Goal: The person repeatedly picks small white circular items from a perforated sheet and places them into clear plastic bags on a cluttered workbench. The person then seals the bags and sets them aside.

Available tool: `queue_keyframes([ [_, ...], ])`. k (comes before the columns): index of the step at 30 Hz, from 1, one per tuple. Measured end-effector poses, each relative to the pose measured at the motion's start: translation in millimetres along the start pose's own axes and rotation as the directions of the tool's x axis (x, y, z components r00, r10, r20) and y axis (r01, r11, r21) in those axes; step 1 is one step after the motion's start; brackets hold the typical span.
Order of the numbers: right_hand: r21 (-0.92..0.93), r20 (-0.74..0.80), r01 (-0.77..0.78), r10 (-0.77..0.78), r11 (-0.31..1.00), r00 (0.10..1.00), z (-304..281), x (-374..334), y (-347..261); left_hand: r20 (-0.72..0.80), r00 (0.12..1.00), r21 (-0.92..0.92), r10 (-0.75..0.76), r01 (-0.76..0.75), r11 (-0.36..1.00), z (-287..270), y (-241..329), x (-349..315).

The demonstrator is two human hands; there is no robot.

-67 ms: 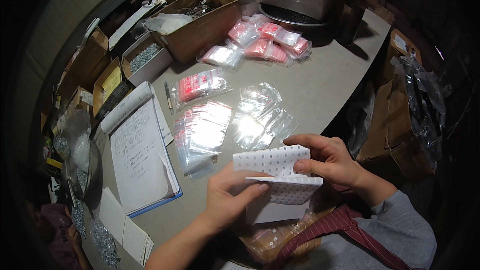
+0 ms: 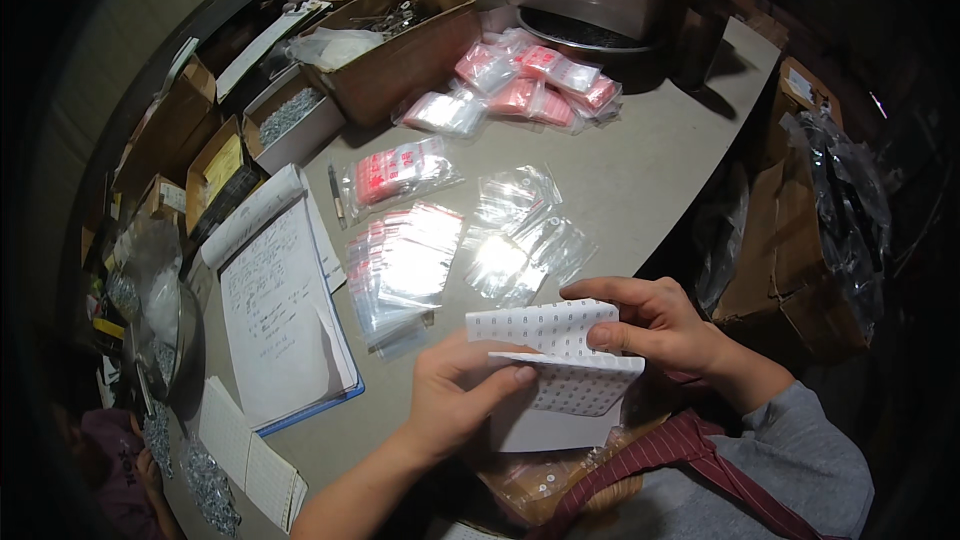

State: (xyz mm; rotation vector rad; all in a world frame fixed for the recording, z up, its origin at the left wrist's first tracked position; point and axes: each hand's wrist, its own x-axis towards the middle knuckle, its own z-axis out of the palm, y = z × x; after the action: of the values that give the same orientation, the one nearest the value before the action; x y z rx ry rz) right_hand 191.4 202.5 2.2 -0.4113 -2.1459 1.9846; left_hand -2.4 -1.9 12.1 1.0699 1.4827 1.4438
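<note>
A folded white sheet of small printed labels (image 2: 585,386) is held up in front of me over the near table edge. My left hand (image 2: 462,392) pinches its left side, thumb on top and fingers behind the fold. At the upper right, my right hand (image 2: 655,325) grips the raised flap, its thumb pressed on the printed face and its index finger stretched along behind the top edge. Below the sheet, part of a clear bag with small labelled pieces (image 2: 548,482) shows by my lap. Just beyond my hands lie small clear zip bags (image 2: 520,240) with round stickers.
A stack of red-edged zip bags (image 2: 405,265) lies left of centre, with packed bundles (image 2: 530,85) farther back. A clipboard with written pages (image 2: 275,305), a pen (image 2: 337,195) and boxes of screws (image 2: 290,115) line the left. Cartons (image 2: 785,240) stand right; another person (image 2: 120,470) sits lower left.
My right hand's index finger has dropped slightly, and the raised flap of the label sheet has tipped down a little. My left hand stays nearly still.
</note>
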Motion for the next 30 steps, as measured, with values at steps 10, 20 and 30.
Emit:
queue_keyframes([
  [10,0.131,-0.126,-0.022,0.039,0.991,0.991,8,0,-14,-0.006,0.995,-0.002,-0.103,0.103,0.995,6,3,-2],
  [20,0.104,-0.021,0.009,-0.007,0.995,1.0,2,2,-3,-0.04,0.99,-0.005,-0.133,0.133,0.991,6,3,0],
  [30,0.333,-0.101,-0.027,0.064,0.942,0.993,-2,2,-11,0.056,0.995,0.197,0.088,-0.097,0.976,3,-4,1],
])
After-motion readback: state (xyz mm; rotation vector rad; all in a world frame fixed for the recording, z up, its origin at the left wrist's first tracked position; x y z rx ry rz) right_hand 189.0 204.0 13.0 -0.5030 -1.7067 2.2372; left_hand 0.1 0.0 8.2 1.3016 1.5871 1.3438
